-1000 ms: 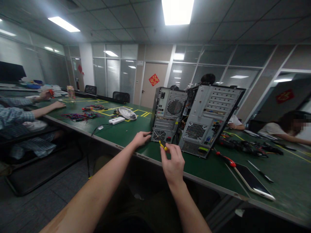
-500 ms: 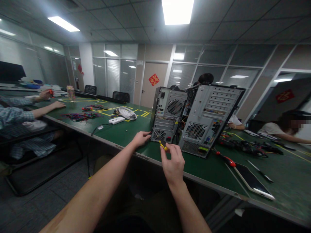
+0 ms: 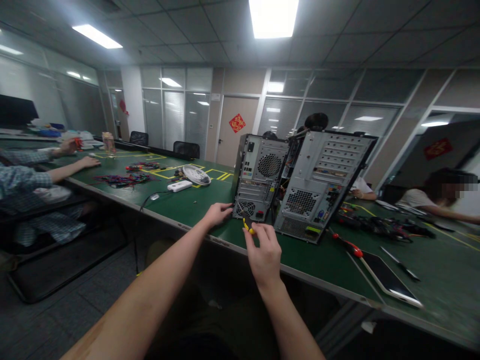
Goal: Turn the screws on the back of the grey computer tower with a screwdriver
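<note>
My right hand (image 3: 264, 255) pinches the handle of a yellow-and-black screwdriver (image 3: 247, 225) between thumb and fingers. The screwdriver points at the lower back of the smaller computer case (image 3: 258, 175), near its round fan grille; whether its tip sits on a screw is too small to tell. My left hand (image 3: 217, 215) lies at the table edge, fingers stretched out against the lower left corner of that case, with nothing held. Right of it stands a larger, tilted-looking computer case (image 3: 311, 185), its back panel facing me.
To the right lie red-and-black pliers (image 3: 352, 248), a phone (image 3: 392, 277), a pen-like tool (image 3: 400, 264) and tangled cables (image 3: 390, 227). On the left are a white power strip (image 3: 179, 186), a white round basket (image 3: 197, 175) and coloured wires (image 3: 123, 180). Other people sit at both sides.
My right hand has shifted slightly left, and the screwdriver's handle has turned a little in its fingers. The left hand stays at the case corner.
</note>
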